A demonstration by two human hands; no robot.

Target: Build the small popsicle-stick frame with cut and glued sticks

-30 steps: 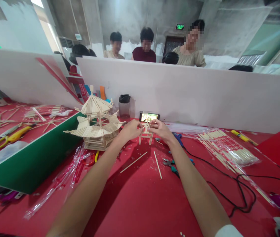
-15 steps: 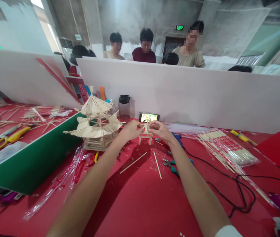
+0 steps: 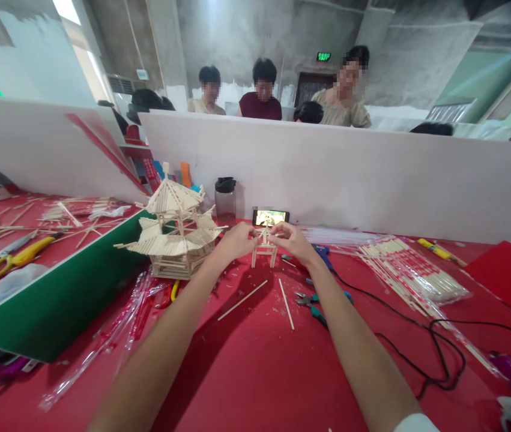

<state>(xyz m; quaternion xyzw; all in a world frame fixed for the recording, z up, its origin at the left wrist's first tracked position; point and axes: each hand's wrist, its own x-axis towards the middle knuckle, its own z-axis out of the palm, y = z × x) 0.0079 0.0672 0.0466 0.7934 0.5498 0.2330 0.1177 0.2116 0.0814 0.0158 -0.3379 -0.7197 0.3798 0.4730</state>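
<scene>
A small wooden stick frame stands upright on the red table, its legs pointing down and thin sticks rising to a peak. My left hand pinches its upper part from the left, fingers closed. From the other side my right hand closes its fingertips on the upper right of the same frame. The exact sticks between the fingers are too small to make out. Right behind the frame leans a phone with a lit screen. Two loose sticks, one on the left and one on the right, lie in front.
Left of my hands stands a larger stick pavilion by a green board. A dark-lidded bottle is behind. Pliers, a black cable and bagged sticks lie right. People stand beyond the white partition.
The whole view has shifted slightly, with things sitting a little lower in the picture. Both hands stay on the small stick frame with hardly any movement.
</scene>
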